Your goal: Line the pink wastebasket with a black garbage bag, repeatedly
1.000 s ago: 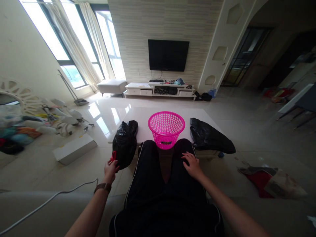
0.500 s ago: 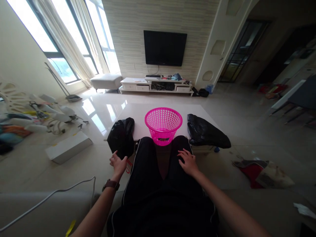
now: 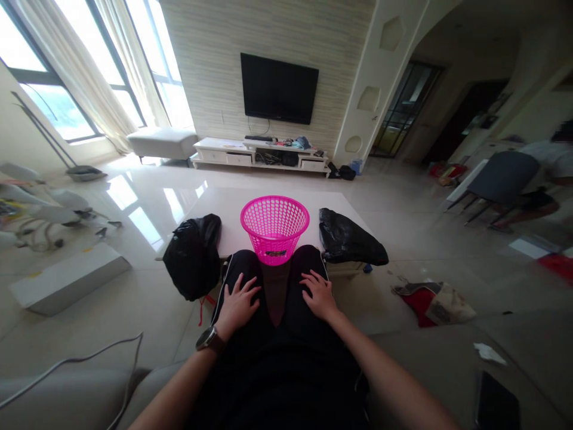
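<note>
My left hand (image 3: 239,303) rests on my left thigh, fingers spread, holding nothing. On my right thigh lies my right hand (image 3: 319,292), its fingers also apart and free of any object. In front of my knees a pink perforated plastic basket (image 3: 274,227) stands upright at the near edge of a white low table (image 3: 233,203). No contents show inside it. A black plastic bag (image 3: 194,255) hangs over the table's left corner, close to my left hand. Another black plastic bag (image 3: 351,237) lies along the right side of the table.
A long white box (image 3: 71,279) is on the floor at left. At right lie a red and beige cloth bag (image 3: 436,303) and, on the sofa, a dark phone-like slab (image 3: 496,401). A person (image 3: 544,173) is beside a grey chair (image 3: 504,174) at far right.
My left hand has moved from beside the left black bag onto my left thigh. The view has turned to the right, bringing a person and a chair into sight. My right hand stays on my thigh.
</note>
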The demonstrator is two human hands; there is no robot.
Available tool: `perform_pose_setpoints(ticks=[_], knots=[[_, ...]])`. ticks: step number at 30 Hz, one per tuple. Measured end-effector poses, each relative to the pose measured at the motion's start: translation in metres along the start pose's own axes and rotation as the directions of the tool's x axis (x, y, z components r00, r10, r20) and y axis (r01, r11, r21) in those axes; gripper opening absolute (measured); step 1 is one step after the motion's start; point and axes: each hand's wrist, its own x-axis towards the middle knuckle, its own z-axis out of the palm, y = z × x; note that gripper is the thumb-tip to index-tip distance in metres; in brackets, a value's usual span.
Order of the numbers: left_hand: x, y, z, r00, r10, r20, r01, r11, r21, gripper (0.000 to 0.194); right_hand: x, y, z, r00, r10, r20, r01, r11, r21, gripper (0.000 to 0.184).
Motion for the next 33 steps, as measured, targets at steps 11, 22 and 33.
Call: perform_pose_setpoints(ticks=[11,22,33], knots=[[-0.007,0.008,-0.002,1.0,0.003,-0.03,-0.002,1.0,0.026,0.044,-0.022,-0.001,0.008,0.996,0.084,-0.023,-0.084,0.996,0.017,0.039],[-0.028,0.016,0.003,0.997,0.005,-0.081,-0.001,0.999,0.052,0.046,-0.036,-0.002,0.009,0.992,0.123,0.02,-0.123,0.992,-0.024,0.055],[-0.033,0.017,0.003,0.995,0.01,-0.098,0.003,0.991,0.132,0.045,-0.024,-0.038,0.015,0.972,0.232,0.031,-0.216,0.94,-0.262,0.058]])
